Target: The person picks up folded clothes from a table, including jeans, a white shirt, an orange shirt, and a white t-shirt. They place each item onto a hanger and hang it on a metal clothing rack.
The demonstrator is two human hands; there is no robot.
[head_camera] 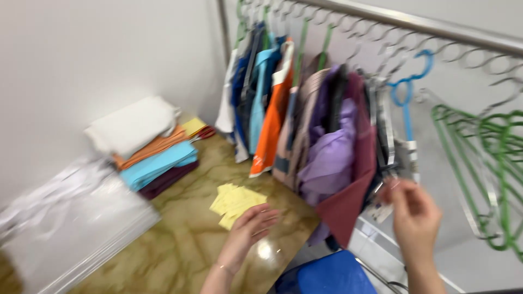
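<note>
The left hand (251, 224) is laid open, fingers loosely spread, on small pale-yellow paper slips (235, 201) on the near brown marbled tabletop (180, 245). At the right, a small blurred tag is pinched by the right hand (415, 215) beside a blue plastic hanger (407, 103). Many coloured cloths (305, 136) are already hung on the metal rail (414, 23); folded fabrics (155, 158) are left stacked far left.

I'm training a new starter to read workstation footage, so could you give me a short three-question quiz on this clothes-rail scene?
1. True or false: the left hand reaches toward the yellow paper slips on the marbled table.
2. Which hanger hangs just above the right hand? A) the blue hanger B) a green hanger C) a wooden one
3. Fill in: the top item of the folded fabric stack by the wall is ____ in colour.

Key: 1 true; 2 A; 3 white.
</note>
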